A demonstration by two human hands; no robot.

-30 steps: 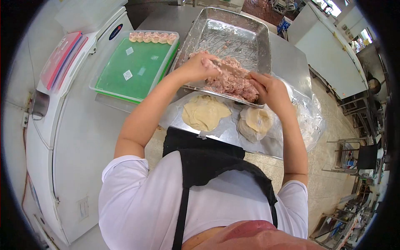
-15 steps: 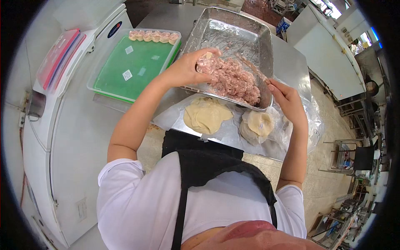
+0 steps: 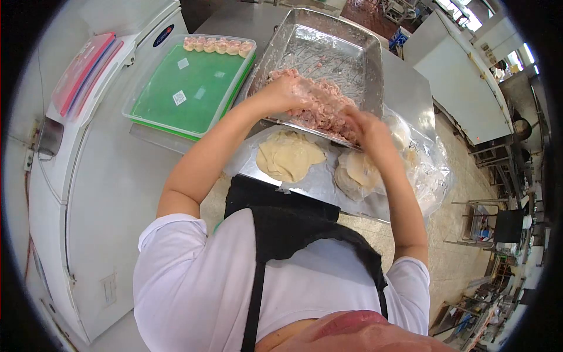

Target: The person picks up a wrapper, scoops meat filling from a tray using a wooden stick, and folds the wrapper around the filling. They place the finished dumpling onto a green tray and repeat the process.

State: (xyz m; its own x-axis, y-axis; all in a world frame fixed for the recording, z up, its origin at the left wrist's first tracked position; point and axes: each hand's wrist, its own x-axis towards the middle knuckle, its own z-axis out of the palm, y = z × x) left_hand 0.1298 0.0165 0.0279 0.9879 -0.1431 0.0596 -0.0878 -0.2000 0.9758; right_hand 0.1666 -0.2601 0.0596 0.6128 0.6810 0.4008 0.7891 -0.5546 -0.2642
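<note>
Both hands are over the minced meat (image 3: 325, 120) at the near side of a deep metal tray (image 3: 366, 53). My left hand (image 3: 288, 94) is at the meat's left part, its fingers blurred and partly merged with the meat. Low over the right part is my right hand (image 3: 362, 122), fingers bent inward; the thin stick it held is hard to make out now. Below the tray lie a fanned stack of pale round wrappers (image 3: 288, 157) and, to its right, more wrappers (image 3: 355, 171) in clear plastic.
At the left, a clear container (image 3: 126, 111) with a green base (image 3: 182, 88) holds a row of filled dumplings (image 3: 220, 46) along its far edge. A plastic bag (image 3: 431, 170) lies right of the wrappers. A white freezer (image 3: 111, 205) stands at the left.
My left hand has turned down onto the meat from its raised, cupped pose. My right hand has moved left and inward over the meat, bringing the hands closer together.
</note>
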